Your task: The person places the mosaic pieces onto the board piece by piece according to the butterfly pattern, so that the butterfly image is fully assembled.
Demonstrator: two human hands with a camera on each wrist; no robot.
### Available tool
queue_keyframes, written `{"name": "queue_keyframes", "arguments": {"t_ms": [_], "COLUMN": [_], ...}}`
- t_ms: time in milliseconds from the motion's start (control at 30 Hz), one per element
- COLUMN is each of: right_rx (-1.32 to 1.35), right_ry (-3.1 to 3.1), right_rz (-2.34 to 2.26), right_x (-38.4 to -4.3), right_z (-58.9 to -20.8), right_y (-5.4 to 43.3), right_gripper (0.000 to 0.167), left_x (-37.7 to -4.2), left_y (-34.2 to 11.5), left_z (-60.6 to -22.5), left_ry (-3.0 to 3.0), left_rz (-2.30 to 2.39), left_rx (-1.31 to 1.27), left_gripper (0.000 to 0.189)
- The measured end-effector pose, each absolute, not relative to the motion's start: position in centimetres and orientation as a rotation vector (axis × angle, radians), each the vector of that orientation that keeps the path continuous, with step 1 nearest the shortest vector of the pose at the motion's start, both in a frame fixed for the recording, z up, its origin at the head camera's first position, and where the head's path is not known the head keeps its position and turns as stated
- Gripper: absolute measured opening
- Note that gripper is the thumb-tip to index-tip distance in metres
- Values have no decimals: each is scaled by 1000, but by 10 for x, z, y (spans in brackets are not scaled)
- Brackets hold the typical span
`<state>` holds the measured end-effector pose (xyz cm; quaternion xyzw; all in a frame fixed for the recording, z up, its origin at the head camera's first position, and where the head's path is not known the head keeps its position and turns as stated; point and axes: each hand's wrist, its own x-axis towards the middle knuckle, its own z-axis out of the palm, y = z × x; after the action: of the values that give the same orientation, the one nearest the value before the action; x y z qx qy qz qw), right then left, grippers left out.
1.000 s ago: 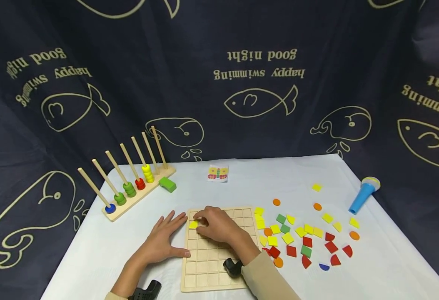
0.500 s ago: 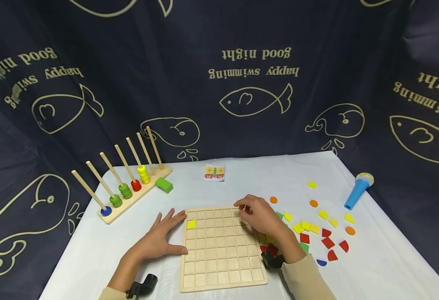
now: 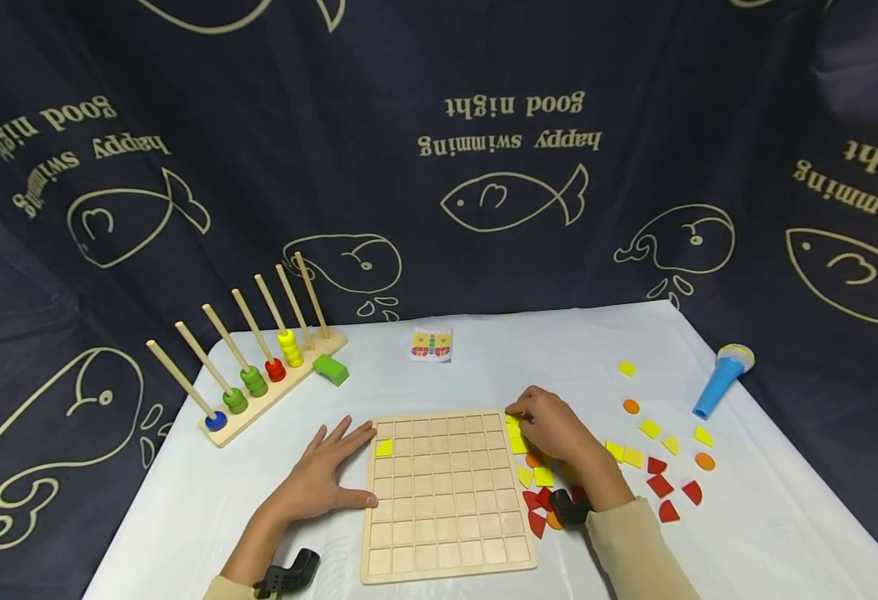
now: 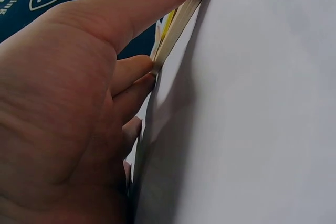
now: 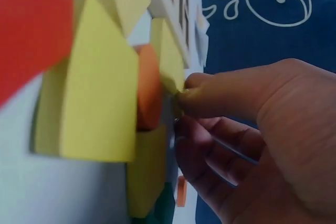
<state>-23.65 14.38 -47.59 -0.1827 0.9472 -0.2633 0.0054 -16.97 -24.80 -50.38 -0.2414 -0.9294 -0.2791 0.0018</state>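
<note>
A wooden grid board (image 3: 446, 508) lies flat on the white table, with one yellow square tile (image 3: 384, 448) in a cell at its upper left. Spread fingers and thumb of my left hand (image 3: 319, 479) touch the board's left edge, also in the left wrist view. Just past the upper right corner of the board, my right hand (image 3: 551, 425) pinches a small yellow tile (image 5: 177, 107) between thumb and fingers. More yellow tiles (image 3: 518, 445) lie close under that hand, beside an orange disc (image 5: 149, 87). The right forearm covers part of the scattered pieces.
Loose red (image 3: 660, 485), yellow and orange pieces spread over the table's right side. A blue toy microphone (image 3: 718, 387) lies at far right. Back left stands a peg rack (image 3: 259, 400) with coloured beads, near a green block (image 3: 331, 369). A butterfly picture card (image 3: 431, 345) lies behind the board.
My right hand has left the yellow tile at the board's upper left and moved right, across the board, to the loose yellow tiles. The left hand stays at the board's edge.
</note>
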Motion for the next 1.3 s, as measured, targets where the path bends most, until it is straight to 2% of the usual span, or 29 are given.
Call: {"name": "queue_keyframes", "arguments": {"t_ms": [200,533,833,1300], "right_rx": [-487,-492,-495,-513], "right_ry": [2968,2982,2993,3053], "right_rz": [-751,-758,-778,-779], "right_x": [-238,-240,-241,-240], "right_z": [-475,-476,-477,-474], "right_y": [145,152,154,147], "right_gripper": [33,17,28,32], "left_x": [-172,-172,-172,-171], "left_y": [-247,-244,-245,-247], "left_z": [-506,-505,-505,-504], "left_ry": [-2937,-2920,-2905,-2913], "left_rz": [-884,-886,-880,-887], "left_rx": [-701,-754,-746,-733], "left_gripper": [99,97,97,98]}}
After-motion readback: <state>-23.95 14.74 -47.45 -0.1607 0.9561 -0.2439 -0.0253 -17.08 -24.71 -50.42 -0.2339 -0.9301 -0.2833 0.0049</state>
